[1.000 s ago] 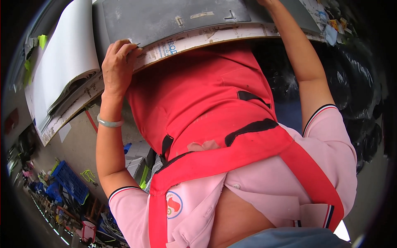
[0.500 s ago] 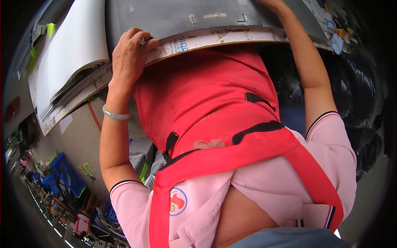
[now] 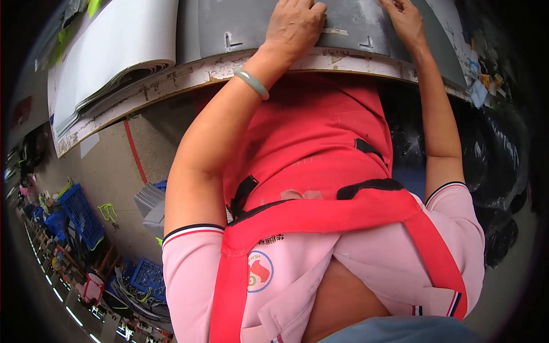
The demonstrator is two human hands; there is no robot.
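While both hands press flat on a grey sheet (image 3: 257, 23) at the frame's top, the work looks barely begun. The left hand (image 3: 294, 23) and right hand (image 3: 406, 17) lie with fingers spread, gripping nothing; white sheets (image 3: 114, 51) wait stacked at upper left on the bench (image 3: 171, 86).

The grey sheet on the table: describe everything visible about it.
The grey sheet lies flat on the worn, paint-chipped table, near the edge closest to the person. It looks like thin, matt, flexible material, perhaps rubber or synthetic leather. Small pale angular marks and a light strip show on it. The left hand and right hand press on it. A stack of white sheets lies beside it.
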